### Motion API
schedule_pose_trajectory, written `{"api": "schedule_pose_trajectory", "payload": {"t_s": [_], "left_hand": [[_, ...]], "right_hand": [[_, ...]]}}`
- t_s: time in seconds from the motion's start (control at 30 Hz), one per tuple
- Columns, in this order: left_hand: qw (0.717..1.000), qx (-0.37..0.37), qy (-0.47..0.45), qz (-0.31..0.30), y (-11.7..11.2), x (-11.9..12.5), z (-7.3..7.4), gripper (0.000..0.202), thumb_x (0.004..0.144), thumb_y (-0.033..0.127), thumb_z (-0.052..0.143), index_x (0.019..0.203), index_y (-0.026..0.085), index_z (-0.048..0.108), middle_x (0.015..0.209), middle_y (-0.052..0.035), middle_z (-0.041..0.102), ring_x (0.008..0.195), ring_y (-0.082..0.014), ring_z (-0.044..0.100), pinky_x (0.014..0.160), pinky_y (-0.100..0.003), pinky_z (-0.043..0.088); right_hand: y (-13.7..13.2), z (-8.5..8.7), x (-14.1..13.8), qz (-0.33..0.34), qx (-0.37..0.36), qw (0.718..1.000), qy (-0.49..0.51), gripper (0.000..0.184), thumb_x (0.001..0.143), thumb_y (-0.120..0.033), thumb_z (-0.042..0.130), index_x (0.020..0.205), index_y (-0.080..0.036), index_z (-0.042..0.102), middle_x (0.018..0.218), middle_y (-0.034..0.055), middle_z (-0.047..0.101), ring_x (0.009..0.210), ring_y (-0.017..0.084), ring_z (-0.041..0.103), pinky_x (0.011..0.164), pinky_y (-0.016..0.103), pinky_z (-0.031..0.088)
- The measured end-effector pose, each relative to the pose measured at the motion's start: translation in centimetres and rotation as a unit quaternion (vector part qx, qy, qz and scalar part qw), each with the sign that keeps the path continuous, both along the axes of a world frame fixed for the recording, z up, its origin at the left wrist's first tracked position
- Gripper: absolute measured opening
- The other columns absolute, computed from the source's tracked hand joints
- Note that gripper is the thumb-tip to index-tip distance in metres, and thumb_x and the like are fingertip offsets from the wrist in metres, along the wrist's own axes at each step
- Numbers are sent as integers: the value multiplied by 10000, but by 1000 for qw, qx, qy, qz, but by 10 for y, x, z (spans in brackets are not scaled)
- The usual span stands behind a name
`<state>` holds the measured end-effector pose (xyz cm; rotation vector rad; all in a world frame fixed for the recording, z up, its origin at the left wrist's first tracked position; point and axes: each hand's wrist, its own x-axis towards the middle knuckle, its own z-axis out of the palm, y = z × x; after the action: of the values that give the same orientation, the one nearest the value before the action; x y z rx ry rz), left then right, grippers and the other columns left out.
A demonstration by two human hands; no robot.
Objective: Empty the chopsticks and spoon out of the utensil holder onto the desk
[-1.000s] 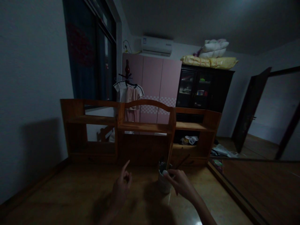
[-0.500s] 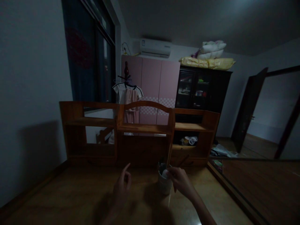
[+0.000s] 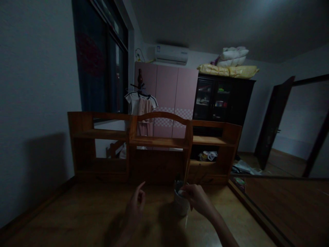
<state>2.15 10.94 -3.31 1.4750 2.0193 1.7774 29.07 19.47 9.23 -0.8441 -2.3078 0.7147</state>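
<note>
One stick (image 3: 199, 178) blurred; right hand (image 3: 196, 199) hides cup (image 3: 181, 205) rim.

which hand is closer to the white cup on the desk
Right. The right hand is at the white cup's rim, fingers over its top. The left hand hovers apart, off to the cup's left, forefinger raised.

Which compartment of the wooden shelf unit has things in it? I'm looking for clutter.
The lower right compartment of the wooden shelf unit holds small items; the other compartments look bare.
</note>
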Motion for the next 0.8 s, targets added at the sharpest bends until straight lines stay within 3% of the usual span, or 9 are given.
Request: {"api": "schedule_pose_trajectory", "payload": {"t_s": [0.43,0.8], "left_hand": [[1000,-2,-5,0,0,3,2,479,929,454,403,1325,202,495,816,-18,625,695,-178,622,663,-279,497],[1000,-9,-2,8,-1,4,6,481,916,448,410,1312,195,510,812,-22,637,694,-181,633,652,-276,498]], "right_hand": [[9,-14,3,17,2,1000,-8,260,931,-293,501,829,-140,684,711,35,642,503,155,608,386,176,352],[6,-11,4,-18,-1,998,-52,287,937,-318,481,898,-151,712,739,46,671,471,167,623,411,192,377]]}}
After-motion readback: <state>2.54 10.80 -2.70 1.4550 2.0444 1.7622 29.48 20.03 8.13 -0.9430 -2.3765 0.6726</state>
